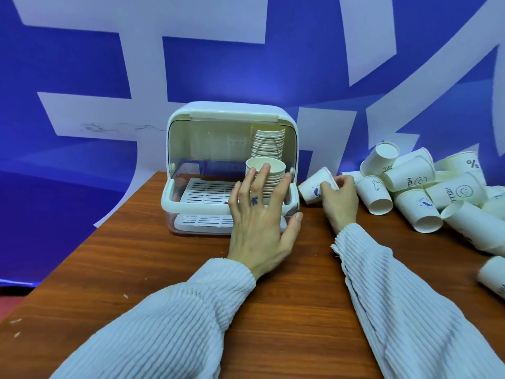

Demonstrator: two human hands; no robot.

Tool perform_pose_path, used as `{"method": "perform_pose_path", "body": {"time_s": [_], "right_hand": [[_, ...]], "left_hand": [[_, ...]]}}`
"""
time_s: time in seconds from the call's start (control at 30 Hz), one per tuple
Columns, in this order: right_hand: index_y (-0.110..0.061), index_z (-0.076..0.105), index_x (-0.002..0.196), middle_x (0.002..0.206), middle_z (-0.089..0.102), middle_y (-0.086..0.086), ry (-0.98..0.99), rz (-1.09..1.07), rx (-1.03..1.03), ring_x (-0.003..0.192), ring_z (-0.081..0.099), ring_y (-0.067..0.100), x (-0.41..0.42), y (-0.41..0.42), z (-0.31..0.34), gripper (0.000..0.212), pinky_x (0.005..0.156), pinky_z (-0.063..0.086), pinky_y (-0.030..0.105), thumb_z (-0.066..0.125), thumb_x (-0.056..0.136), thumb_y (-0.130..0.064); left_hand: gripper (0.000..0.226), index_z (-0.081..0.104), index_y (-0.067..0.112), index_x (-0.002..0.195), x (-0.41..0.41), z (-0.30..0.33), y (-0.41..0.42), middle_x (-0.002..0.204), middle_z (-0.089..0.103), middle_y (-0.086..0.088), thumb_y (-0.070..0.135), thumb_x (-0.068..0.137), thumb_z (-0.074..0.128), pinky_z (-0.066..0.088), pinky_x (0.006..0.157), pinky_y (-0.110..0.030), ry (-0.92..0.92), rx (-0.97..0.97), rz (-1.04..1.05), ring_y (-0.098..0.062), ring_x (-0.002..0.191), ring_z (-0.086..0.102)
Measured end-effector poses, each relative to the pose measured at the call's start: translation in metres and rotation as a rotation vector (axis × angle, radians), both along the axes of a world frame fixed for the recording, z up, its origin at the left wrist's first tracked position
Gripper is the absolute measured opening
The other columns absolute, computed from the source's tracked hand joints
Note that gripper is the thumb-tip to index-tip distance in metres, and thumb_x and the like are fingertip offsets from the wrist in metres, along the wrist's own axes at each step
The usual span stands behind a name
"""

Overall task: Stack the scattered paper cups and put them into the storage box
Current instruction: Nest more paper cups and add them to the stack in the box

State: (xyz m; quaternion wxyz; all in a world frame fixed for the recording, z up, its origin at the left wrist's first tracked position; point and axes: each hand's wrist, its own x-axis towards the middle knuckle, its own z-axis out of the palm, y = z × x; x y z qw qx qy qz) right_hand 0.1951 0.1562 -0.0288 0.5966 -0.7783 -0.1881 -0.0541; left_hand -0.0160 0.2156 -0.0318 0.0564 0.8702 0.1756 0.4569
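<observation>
The left hand had its fingers spread around a short stack of cups standing at the open front of the storage box, where a taller stack already stood at the back right. Just right of the box, the right hand gripped a single cup, tilted, fingers closed on it. More loose cups lay heaped on the wooden surface.
</observation>
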Motion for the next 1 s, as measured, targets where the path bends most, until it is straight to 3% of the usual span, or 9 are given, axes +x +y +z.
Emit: {"method": "perform_pose_path", "body": {"time_s": [0.1,0.2,0.37,0.53,0.63,0.73,0.87,0.93,1.0], "right_hand": [[-0.011,0.059,0.102,0.084,0.060,-0.008,0.066,-0.126,0.255,0.081,0.059,0.015,-0.018,-0.021,0.005,0.012,0.058,0.040,0.017,0.052,0.098,-0.020],[-0.015,0.049,0.077,0.066,0.050,-0.007,-0.046,-0.189,0.203,0.064,0.047,0.008,-0.047,-0.044,0.008,0.022,0.058,0.033,0.028,0.046,0.096,-0.026],[-0.025,0.036,0.061,0.055,0.038,-0.008,-0.322,0.184,0.194,0.055,0.037,0.009,-0.096,-0.066,0.000,0.028,0.056,0.033,0.037,0.043,0.088,-0.024],[-0.015,0.039,0.060,0.057,0.040,0.006,-0.210,0.344,0.250,0.058,0.040,0.018,-0.095,-0.076,0.000,0.031,0.055,0.036,0.046,0.046,0.088,-0.026],[-0.009,0.055,0.070,0.067,0.054,0.010,-0.289,0.338,0.230,0.066,0.052,0.025,-0.099,-0.074,0.000,0.036,0.064,0.046,0.049,0.044,0.094,-0.033],[-0.020,0.071,0.114,0.112,0.073,-0.007,-0.357,0.049,0.264,0.108,0.064,0.014,-0.087,-0.065,0.005,0.038,0.095,0.050,0.033,0.041,0.101,-0.040],[-0.025,0.050,0.151,0.165,0.038,-0.002,-0.263,-0.206,-0.311,0.152,0.029,0.021,-0.023,-0.066,0.000,0.057,0.123,0.025,0.042,0.054,0.095,-0.033],[-0.023,0.040,0.157,0.172,0.023,0.003,-0.195,-0.214,-0.541,0.157,0.017,0.027,0.003,-0.067,-0.008,0.066,0.127,0.016,0.045,0.054,0.094,-0.033],[-0.022,0.040,0.157,0.169,0.030,0.006,-0.186,-0.236,-0.603,0.156,0.020,0.031,0.015,-0.066,-0.010,0.067,0.127,0.015,0.047,0.053,0.093,-0.037]], "left_hand": [[0.072,0.038,0.026,0.155,-0.001,0.001,-0.001,0.164,0.023,-0.010,0.052,0.092,0.057,0.014,0.122,-0.056,0.002,0.052,0.005,-0.032,0.156,0.010],[0.081,0.041,0.023,0.155,-0.003,0.004,-0.005,0.164,0.027,-0.011,0.063,0.087,0.059,0.011,0.124,-0.054,0.031,0.162,-0.034,-0.035,0.155,0.013],[0.084,0.044,0.021,0.154,-0.006,0.004,-0.020,0.159,0.039,-0.008,0.061,0.084,0.068,0.039,0.112,-0.048,0.067,0.259,-0.299,-0.030,0.141,0.042],[0.079,0.032,0.029,0.158,-0.010,0.000,-0.022,0.161,0.034,0.001,0.050,0.089,0.066,0.054,0.100,-0.048,0.086,0.070,-0.371,-0.022,0.142,0.044],[0.079,0.027,0.028,0.160,-0.008,0.000,-0.022,0.162,0.032,0.001,0.045,0.089,0.058,0.054,0.100,-0.051,0.104,0.024,-0.372,-0.021,0.144,0.042],[0.079,0.029,0.019,0.159,-0.008,0.001,-0.020,0.156,0.038,-0.001,0.035,0.085,0.055,0.053,0.099,-0.052,0.036,-0.062,-0.402,-0.023,0.138,0.047],[0.078,0.031,0.023,0.157,-0.010,0.000,-0.020,0.157,0.034,0.001,0.036,0.084,0.056,0.053,0.098,-0.053,0.038,-0.084,-0.429,-0.021,0.139,0.046],[0.077,0.030,0.028,0.156,-0.009,-0.001,-0.020,0.158,0.032,0.003,0.038,0.085,0.058,0.055,0.094,-0.053,0.079,-0.076,-0.428,-0.020,0.138,0.047],[0.077,0.030,0.029,0.156,-0.008,-0.003,-0.020,0.158,0.031,0.005,0.038,0.085,0.059,0.056,0.091,-0.053,0.090,-0.067,-0.424,-0.018,0.136,0.049]]}}
